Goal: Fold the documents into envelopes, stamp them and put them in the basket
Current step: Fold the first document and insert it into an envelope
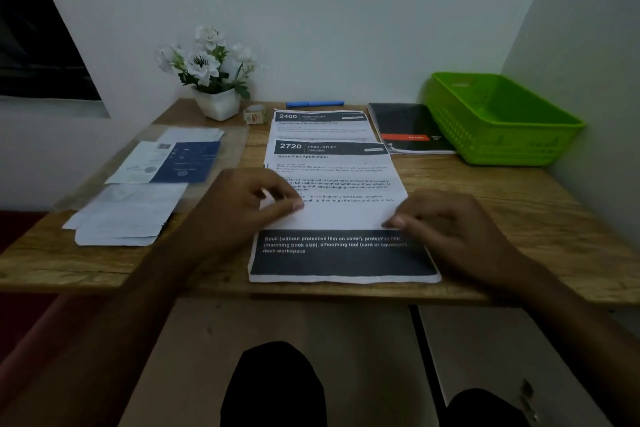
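A printed document (332,163) headed "2720" lies in the middle of the wooden desk (502,204), its lower black band near the front edge. My left hand (249,204) rests on the sheet's left side, fingertips pressed on the white paper. My right hand (446,222) presses with its fingertips on the sheet's right side. A second document (322,125) headed "2400" lies behind it. White envelopes (128,215) lie at the left. A green basket (498,118) stands at the back right.
A white pot of white flowers (211,76) stands at the back left, with a tape roll (255,114) and a blue pen (315,103) beside it. A dark notebook (408,128) lies beside the basket. A blue booklet and slips (173,161) lie left.
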Tool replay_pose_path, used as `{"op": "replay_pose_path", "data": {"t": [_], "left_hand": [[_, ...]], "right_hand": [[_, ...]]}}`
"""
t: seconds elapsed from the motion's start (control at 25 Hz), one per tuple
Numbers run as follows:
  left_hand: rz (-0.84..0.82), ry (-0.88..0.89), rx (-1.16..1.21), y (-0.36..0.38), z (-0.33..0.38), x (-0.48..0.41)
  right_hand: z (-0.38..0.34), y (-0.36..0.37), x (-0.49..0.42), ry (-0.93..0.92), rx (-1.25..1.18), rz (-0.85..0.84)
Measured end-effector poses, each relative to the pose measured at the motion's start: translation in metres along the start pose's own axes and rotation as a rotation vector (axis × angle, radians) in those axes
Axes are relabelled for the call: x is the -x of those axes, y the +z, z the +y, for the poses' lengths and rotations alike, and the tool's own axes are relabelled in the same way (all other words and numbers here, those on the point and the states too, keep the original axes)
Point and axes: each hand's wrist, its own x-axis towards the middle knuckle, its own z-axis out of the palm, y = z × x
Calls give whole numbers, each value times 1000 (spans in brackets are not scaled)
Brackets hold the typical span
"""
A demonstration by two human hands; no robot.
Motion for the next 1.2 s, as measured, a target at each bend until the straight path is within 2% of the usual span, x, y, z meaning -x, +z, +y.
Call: {"op": "replay_pose_path", "data": {"t": [0.16, 0.24, 0.32, 0.44, 0.56, 0.72, 1.04, 1.2], "left_hand": [[99, -133, 47, 4, -33, -68], [141, -195, 70, 9, -50, -93], [115, -222, 14, 14, -66, -111], [92, -218, -152, 18, -86, -123], [71, -277, -225, 16, -101, -123], [22, -328, -230, 10, -109, -123], [-9, -328, -108, 12, -105, -122], [1, -309, -201, 11, -105, -122]], "right_hand": [[39, 7, -63, 160, -68, 134], [60, 11, -93, 219, -35, 183], [78, 14, -114, 242, 44, 207], [99, 16, -127, 230, 301, 170], [113, 13, -129, 302, 499, 35], [119, 12, -129, 358, 481, -43], [115, 13, -131, 325, 441, 50], [112, 13, -130, 289, 479, 65]]}}
